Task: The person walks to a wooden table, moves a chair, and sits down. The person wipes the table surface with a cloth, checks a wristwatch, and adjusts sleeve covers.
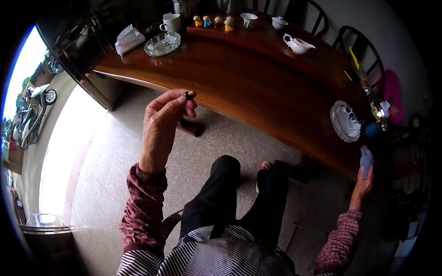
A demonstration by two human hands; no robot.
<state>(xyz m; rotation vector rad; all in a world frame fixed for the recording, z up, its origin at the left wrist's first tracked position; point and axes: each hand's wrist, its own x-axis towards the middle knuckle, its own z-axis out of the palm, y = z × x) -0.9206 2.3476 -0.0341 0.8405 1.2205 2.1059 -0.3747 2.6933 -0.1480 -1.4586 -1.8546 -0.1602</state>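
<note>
Where the left hand (162, 112) is: raised by the table's near edge, thumb and fingers pinched together on a small piece (189, 94).
Small piece: in that pinch, clear of the table (258, 73); dark with a tan end, hard-looking, rounded. Too small to identify.
Right hand (363, 182): fingers clamped on a cloth (366, 160) at the table's right end.
Cloth: pale blue-grey, soft, crumpled.
Progress: both items picked up, neither set down. I'd call it mid-handling; whether any wiping is done, can't tell.
Figurines (229, 24): four, upright in a row at the far side, small and round-headed.
Table: dark red-brown wood, glossy, long front edge.
Glass dishes (340, 131): two, clear, scalloped, white paper inside; one left, one right.
Pitcher (299, 45): white with reddish pattern, smooth, spouted, looped handle.
Floor (108, 152): grey, speckled, hard.
</note>
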